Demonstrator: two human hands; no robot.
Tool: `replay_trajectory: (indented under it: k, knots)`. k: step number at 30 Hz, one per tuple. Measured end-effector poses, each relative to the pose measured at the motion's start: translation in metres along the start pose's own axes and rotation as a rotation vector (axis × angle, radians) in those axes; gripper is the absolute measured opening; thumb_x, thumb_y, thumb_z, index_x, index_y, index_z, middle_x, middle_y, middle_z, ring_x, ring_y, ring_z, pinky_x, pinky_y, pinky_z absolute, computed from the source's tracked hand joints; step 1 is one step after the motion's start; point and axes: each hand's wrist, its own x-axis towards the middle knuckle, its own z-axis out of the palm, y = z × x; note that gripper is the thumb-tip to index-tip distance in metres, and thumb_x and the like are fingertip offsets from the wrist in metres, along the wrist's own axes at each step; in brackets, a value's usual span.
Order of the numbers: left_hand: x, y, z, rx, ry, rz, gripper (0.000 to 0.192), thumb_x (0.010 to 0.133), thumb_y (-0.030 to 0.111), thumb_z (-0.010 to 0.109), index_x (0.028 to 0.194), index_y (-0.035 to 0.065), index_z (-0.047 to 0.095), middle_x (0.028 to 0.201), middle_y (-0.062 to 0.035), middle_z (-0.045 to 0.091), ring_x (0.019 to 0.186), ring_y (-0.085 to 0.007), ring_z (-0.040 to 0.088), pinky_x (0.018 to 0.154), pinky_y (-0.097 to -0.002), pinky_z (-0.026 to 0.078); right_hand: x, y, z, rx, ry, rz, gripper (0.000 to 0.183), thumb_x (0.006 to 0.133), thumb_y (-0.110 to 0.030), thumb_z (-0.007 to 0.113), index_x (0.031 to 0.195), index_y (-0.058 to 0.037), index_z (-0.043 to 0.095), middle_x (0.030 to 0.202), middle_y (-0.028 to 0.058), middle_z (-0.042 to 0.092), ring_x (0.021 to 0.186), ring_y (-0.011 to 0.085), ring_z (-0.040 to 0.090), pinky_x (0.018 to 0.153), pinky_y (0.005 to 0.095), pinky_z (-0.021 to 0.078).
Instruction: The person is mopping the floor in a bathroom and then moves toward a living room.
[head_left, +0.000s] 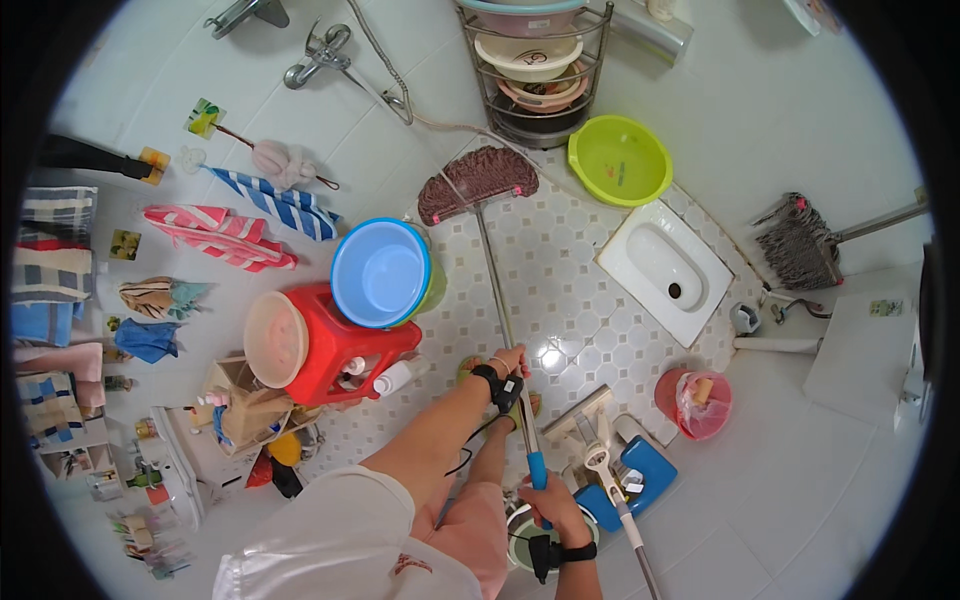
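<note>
My left hand (510, 363) is closed round the middle of the metal pole of a flat mop (480, 180). Lower down, my right hand (553, 501) grips the blue sleeve near the end of the same pole. The mop's brown-red chenille head lies on the tiled floor (555, 277), against the wall at the upper middle. Left of the pole stands a blue basin (382, 271) set on a green bucket. A lime-green basin (621, 160) is to the right of the mop head.
A squat toilet (666, 270), a pink-red bin (694, 403) and a second mop (799, 240) are at the right. A metal rack (537, 135) holds basins. Left are a red plastic stool (352, 337) and a white bottle (397, 375). A squeegee-type mop (600, 457) stands beside my right hand.
</note>
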Motion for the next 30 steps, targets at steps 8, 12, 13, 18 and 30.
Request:
replay_trajectory:
  k: [8,12,13,18,30]
  knots:
    - [0.014,0.023,-0.004,-0.112,0.025,0.095,0.023,0.076,0.018,0.054,0.07,-0.0021,0.046,0.058,-0.0114,0.049,0.049,-0.0224,0.053,0.045,-0.0369,0.051,0.003,-0.03,0.009,-0.014,0.028,-0.07,0.019,0.072,-0.01,0.058,0.081,-0.0013,0.045,0.051,0.0024,0.045,0.034,0.011,0.042,0.03,0.0245,0.032]
    - [0.013,0.011,0.0,-0.078,0.043,0.082,0.017,0.072,0.009,0.057,0.073,-0.0049,0.046,0.061,-0.0131,0.051,0.051,-0.0248,0.055,0.045,-0.0386,0.051,-0.03,-0.02,0.01,-0.277,0.147,-0.012,0.019,0.07,-0.01,0.057,0.079,0.0,0.043,0.052,0.0102,0.05,0.034,0.0198,0.049,0.033,0.0311,0.0378]
    - [0.012,0.007,0.001,-0.06,0.032,0.048,0.017,0.071,0.007,0.058,0.074,-0.0059,0.048,0.064,-0.0138,0.053,0.054,-0.0258,0.057,0.047,-0.0383,0.052,-0.04,-0.013,0.01,-0.286,0.151,-0.009,0.02,0.07,-0.011,0.057,0.079,0.0002,0.044,0.053,0.011,0.05,0.036,0.0207,0.05,0.034,0.0321,0.0387]
    - [0.007,-0.014,0.012,0.049,0.062,-0.038,0.015,0.074,0.011,0.055,0.076,-0.0035,0.052,0.068,-0.0152,0.058,0.058,-0.0232,0.059,0.052,-0.033,0.053,-0.092,0.035,0.002,-0.314,0.132,0.134,0.027,0.07,-0.013,0.058,0.088,0.0011,0.043,0.056,0.0132,0.052,0.038,0.0232,0.053,0.037,0.0351,0.0403]
    - [0.061,-0.103,0.021,-0.051,-0.082,-0.081,0.024,0.073,0.019,0.051,0.056,0.0119,0.036,0.049,-0.0026,0.037,0.041,-0.0157,0.037,0.041,-0.0309,0.036,-0.17,0.115,0.01,-0.536,0.455,-0.015,0.035,0.075,-0.009,0.047,0.109,-0.0023,0.044,0.073,0.0276,0.055,0.065,0.044,0.053,0.056,0.0504,0.0409]
